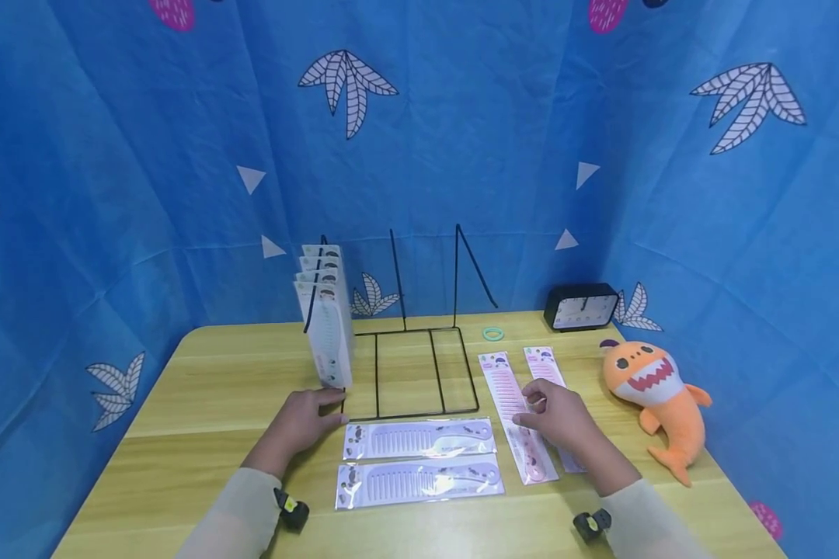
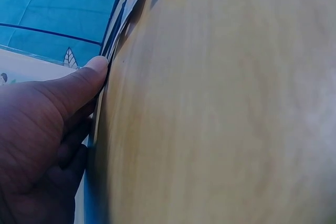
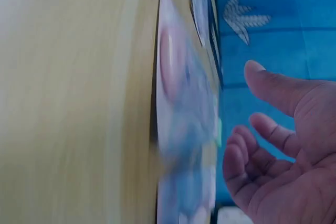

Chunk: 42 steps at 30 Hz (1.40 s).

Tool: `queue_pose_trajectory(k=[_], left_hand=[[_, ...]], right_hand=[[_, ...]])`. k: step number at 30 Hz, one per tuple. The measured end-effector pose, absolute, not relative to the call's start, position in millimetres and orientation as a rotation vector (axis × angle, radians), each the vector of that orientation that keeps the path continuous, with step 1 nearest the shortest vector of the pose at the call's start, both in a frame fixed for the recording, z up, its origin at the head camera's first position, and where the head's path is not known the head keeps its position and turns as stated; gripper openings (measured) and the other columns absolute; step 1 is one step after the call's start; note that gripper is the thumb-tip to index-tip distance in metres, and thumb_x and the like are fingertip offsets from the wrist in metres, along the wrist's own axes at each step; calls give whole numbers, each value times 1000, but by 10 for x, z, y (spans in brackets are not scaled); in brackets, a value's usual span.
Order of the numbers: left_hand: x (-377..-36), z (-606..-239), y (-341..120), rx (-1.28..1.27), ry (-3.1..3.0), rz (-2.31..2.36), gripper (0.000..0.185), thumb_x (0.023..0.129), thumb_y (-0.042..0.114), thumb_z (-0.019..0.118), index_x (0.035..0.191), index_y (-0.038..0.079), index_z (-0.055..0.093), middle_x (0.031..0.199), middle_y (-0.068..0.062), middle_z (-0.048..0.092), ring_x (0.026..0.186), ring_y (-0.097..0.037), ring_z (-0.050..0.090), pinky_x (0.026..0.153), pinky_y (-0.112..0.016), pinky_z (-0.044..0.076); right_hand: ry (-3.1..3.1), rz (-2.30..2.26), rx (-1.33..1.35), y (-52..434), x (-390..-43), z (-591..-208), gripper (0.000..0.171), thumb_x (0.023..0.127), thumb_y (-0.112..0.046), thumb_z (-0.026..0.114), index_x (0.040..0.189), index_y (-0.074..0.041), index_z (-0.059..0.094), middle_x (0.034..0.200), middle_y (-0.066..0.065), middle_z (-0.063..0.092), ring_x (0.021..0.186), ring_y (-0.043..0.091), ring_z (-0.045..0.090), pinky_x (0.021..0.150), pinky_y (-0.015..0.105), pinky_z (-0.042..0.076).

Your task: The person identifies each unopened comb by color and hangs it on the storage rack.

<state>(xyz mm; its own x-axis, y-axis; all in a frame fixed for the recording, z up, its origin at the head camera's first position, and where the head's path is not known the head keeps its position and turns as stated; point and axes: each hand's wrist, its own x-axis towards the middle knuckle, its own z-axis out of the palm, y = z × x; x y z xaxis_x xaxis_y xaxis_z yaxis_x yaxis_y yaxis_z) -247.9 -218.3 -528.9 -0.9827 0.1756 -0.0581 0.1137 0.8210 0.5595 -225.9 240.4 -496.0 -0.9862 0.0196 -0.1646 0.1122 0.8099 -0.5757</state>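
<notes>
Left hand (image 1: 308, 419) flat, fingers relaxed, at rack (image 1: 409, 373) front corner. Right hand (image 1: 555, 415) loosely spread, gripping nothing, over 2 pink combs (image 1: 513, 404) right of rack.

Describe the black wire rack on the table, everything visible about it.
The black wire rack looks like thin metal rod. Its flat rectangular base lies on the wooden table, split by two crossbars into sections. Slanted uprights rise from the back edge. The leftmost section holds several packaged combs standing upright; the other sections show bare table. The left hand rests at its front left corner, and the wrist view shows the thumb against the wire.
</notes>
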Motion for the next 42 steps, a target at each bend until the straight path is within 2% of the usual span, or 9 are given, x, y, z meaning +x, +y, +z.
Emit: queue_pose_trajectory(k=[3, 7, 18, 26, 32, 38, 40, 42], left_hand=[[-2486, -5277, -2179, 231, 2894, 881, 48, 100, 28, 81, 147, 18, 71, 161, -14, 59, 153, -44, 50, 126, -64, 42], [-2495, -5278, -2169, 213, 2886, 880, 49, 101, 29, 81, 147, 19, 70, 161, -15, 59, 153, -44, 50, 127, -64, 41], [-2494, -5288, -2170, 176, 2855, 907, 50, 100, 29, 82, 148, 21, 70, 163, -16, 56, 155, -46, 46, 127, -66, 40], [-2497, -5291, -2171, 159, 2859, 893, 49, 101, 29, 81, 149, 22, 70, 164, -15, 55, 156, -45, 46, 127, -67, 40], [-2502, -5302, -2183, 190, 2871, 887, 49, 101, 29, 81, 148, 22, 70, 161, -15, 59, 154, -45, 48, 126, -66, 41], [-2508, -5324, -2197, 211, 2889, 877, 48, 100, 28, 81, 147, 21, 71, 159, -15, 60, 153, -45, 50, 126, -65, 42], [-2507, -5325, -2197, 211, 2892, 876, 48, 100, 28, 82, 147, 20, 72, 159, -15, 61, 152, -44, 50, 126, -65, 43], [-2508, -5328, -2194, 216, 2896, 871, 48, 100, 28, 82, 146, 20, 72, 159, -15, 61, 152, -44, 51, 125, -65, 43]], right_hand=[[2860, -851, 185, 2613, -2194, -4944, 59, 93, -32, 89, 137, -5, 64, 133, 17, 70, 112, 31, 67, 95, 51, 62], [2883, -763, 248, 2790, -2107, -4938, 68, 92, -34, 90, 142, 0, 59, 134, 25, 67, 111, 37, 64, 99, 58, 60], [2871, -632, 315, 2933, -2093, -5019, 86, 88, -40, 92, 146, 8, 51, 124, 30, 65, 101, 37, 60, 90, 53, 58], [2831, -565, 354, 2879, -2104, -4990, 88, 90, -38, 90, 146, 15, 48, 117, 29, 65, 98, 37, 60, 82, 45, 57], [2763, -585, 395, 2854, -2119, -4949, 87, 93, -35, 88, 142, 21, 44, 99, 21, 62, 85, 30, 62, 64, 31, 52], [2704, -644, 436, 2859, -2120, -4924, 69, 94, -32, 86, 128, 16, 51, 88, 16, 59, 73, 25, 62, 56, 27, 50], [2690, -659, 440, 2863, -2126, -4914, 66, 94, -32, 86, 126, 15, 51, 87, 17, 60, 71, 25, 63, 55, 27, 51], [2684, -669, 433, 2873, -2132, -4909, 68, 95, -30, 84, 130, 17, 49, 88, 17, 60, 71, 24, 63, 55, 27, 52]])
